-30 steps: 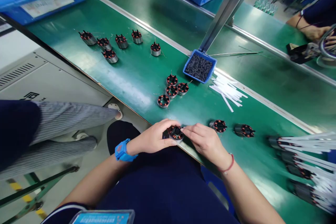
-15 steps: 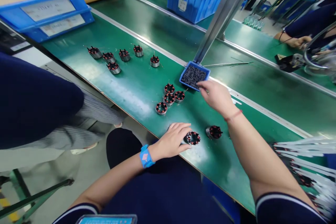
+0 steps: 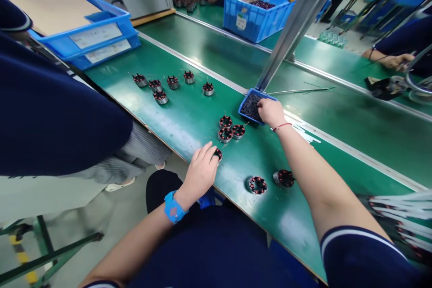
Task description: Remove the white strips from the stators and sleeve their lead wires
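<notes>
Green worktop (image 3: 189, 117) runs toward one o'clock. Left hand (image 3: 201, 172) cups a wound stator (image 3: 218, 154) at the near edge, fingers curled over it; right hand (image 3: 271, 112) dips pinched fingertips into the small blue tray (image 3: 245, 101) of dark pins, within arm's reach.

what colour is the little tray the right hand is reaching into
Blue: the small tray under the right hand, seen from the head view.
</notes>
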